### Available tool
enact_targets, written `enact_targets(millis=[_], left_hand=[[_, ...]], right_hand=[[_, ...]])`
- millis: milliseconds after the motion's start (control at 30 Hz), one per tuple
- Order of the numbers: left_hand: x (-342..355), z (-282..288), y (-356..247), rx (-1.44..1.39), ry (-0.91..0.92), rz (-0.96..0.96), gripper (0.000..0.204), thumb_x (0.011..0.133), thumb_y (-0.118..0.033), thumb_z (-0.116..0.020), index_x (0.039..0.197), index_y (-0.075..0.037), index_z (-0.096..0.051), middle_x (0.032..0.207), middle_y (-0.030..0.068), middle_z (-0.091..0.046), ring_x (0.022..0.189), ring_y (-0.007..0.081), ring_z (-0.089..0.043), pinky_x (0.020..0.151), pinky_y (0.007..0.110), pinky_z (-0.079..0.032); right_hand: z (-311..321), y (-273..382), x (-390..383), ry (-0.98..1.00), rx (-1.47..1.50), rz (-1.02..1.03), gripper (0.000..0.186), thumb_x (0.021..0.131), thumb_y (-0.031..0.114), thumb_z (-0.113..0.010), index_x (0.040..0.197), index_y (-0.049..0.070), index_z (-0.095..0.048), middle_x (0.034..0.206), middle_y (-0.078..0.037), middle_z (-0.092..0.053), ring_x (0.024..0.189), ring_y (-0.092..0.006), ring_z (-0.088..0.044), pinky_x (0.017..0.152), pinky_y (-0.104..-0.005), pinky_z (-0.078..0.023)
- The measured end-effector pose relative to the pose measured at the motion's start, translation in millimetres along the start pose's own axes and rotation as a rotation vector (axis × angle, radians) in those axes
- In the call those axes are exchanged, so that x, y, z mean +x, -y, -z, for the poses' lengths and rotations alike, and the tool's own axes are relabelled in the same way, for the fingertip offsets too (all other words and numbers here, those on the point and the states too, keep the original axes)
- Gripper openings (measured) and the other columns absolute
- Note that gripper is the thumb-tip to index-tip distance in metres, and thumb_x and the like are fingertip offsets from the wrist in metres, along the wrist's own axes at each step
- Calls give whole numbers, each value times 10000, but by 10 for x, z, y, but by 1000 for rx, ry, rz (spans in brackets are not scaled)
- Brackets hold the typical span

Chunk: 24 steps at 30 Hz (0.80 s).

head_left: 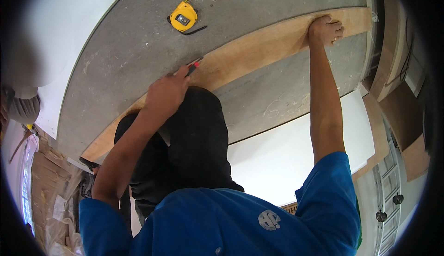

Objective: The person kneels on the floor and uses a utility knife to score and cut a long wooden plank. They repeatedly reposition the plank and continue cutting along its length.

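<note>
A long, thin wooden strip (259,47) lies across a grey board (259,6), looking curved in this view. In my left hand (166,94), closed near the strip's middle, is a slim red-and-black utility knife (192,68). Its tip meets the strip's far edge. My right hand (326,31) presses down on the strip near its right end, with the fingers bent and spread. The thumb is hidden. A yellow tape measure (183,16) lies on the board beyond the strip, a short piece of its tape pulled out.
My knee (199,112) in black trousers is against the strip, covering part of it. White sheets (300,149) lie under the grey board. A ladder (389,196) and brown wooden panels (401,117) are at the right. Crumpled plastic sheeting (58,196) is at the left.
</note>
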<state>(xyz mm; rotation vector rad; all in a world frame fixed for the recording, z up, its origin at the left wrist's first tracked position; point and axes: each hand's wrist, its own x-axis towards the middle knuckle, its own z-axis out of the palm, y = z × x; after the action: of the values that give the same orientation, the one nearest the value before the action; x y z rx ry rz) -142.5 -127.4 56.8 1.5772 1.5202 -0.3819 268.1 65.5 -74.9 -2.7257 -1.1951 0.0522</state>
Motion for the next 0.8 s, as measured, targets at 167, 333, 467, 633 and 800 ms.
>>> enact_targets(millis=[167,333,467,633,800], left_hand=[[-139,79,128,41,24,33,250,1014,-298,-522,1170,-103,-517,859,203,-678,790,423,-670,680,523,-523],[272,91,-333,-150,-179,-154,297,1022,-323,-512,1216,-99,-525,874,204,-685,820,422,-667,709,520,-516],[672,51,-582,-133,-73,-152,297,1031,-323,-492,1225,-101,-528,872,213,-682,832,420,-664,728,519,-514],[667,5,-495,-178,-124,-201,259,1032,-315,-486,1170,-98,-523,845,204,-681,829,410,-667,727,533,-509],[344,9,-153,-121,-11,-114,256,1027,-311,-491,1180,-105,-508,842,218,-669,822,423,-661,718,535,-511]], right_hand=[[-9,34,-11,4,-3,4,633,987,421,-355,1450,-9,-325,1563,-205,-220,1438,-406,-192,1074,-622,-300],[-8,2,-6,-15,-3,32,639,982,418,-369,1445,-20,-331,1544,-206,-242,1429,-401,-210,1060,-611,-321],[-74,-1,40,-28,-32,-1,615,978,414,-378,1411,-22,-370,1537,-206,-257,1414,-395,-244,1052,-600,-341],[-45,29,37,-41,-48,4,586,978,417,-361,1379,-7,-398,1534,-195,-274,1404,-384,-278,1051,-602,-356],[-94,-17,84,-50,-93,9,590,976,418,-359,1394,3,-395,1528,-192,-285,1389,-376,-302,1042,-603,-367]])
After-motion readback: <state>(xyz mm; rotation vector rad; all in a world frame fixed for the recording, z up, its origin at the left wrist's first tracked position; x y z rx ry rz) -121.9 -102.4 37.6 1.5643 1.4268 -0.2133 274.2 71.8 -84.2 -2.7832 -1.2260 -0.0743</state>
